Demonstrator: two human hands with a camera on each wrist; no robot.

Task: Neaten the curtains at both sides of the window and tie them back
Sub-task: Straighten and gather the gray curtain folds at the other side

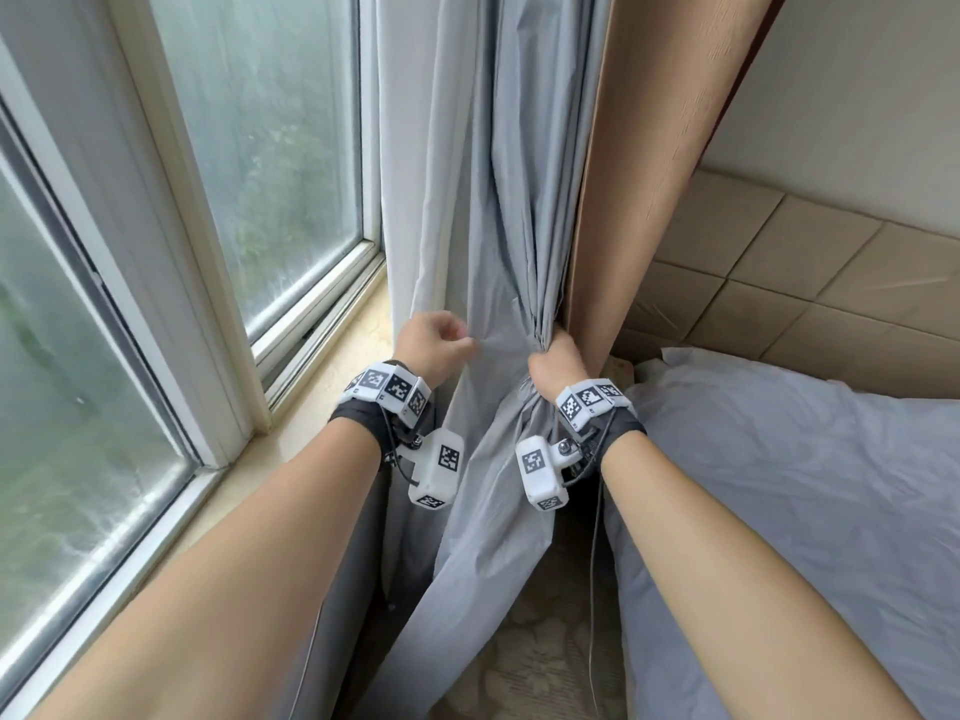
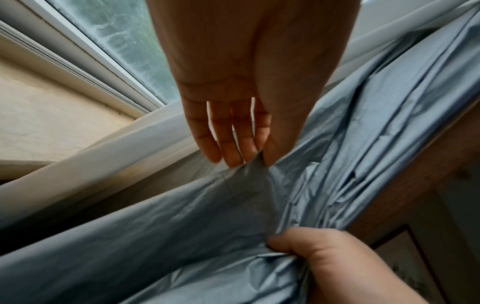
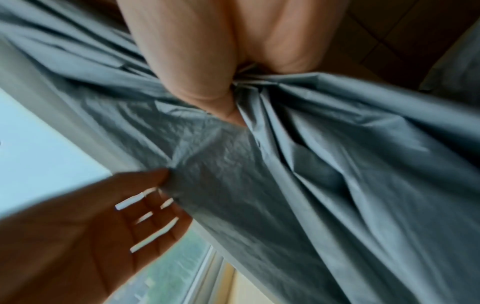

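A grey curtain point(image 1: 488, 210) hangs at the right side of the window point(image 1: 270, 148), its lower part spreading toward the floor. My right hand point(image 1: 556, 358) grips a gathered bunch of its folds in a fist, close to a brown wooden panel point(image 1: 670, 137). My left hand point(image 1: 436, 337) pinches a fold of the same curtain point(image 2: 207, 205) between thumb and fingertips point(image 2: 231, 156), a little left of the bunch. In the right wrist view the fist point(image 3: 213, 86) squeezes the pleats, and the curtain point(image 3: 311, 164) fans out below it.
A stone window sill point(image 1: 317, 387) runs along the left under the white frame. A bed with a grey sheet point(image 1: 805, 485) lies at the right, with a padded beige headboard point(image 1: 779, 262) behind it. Patterned floor point(image 1: 545, 641) shows between sill and bed.
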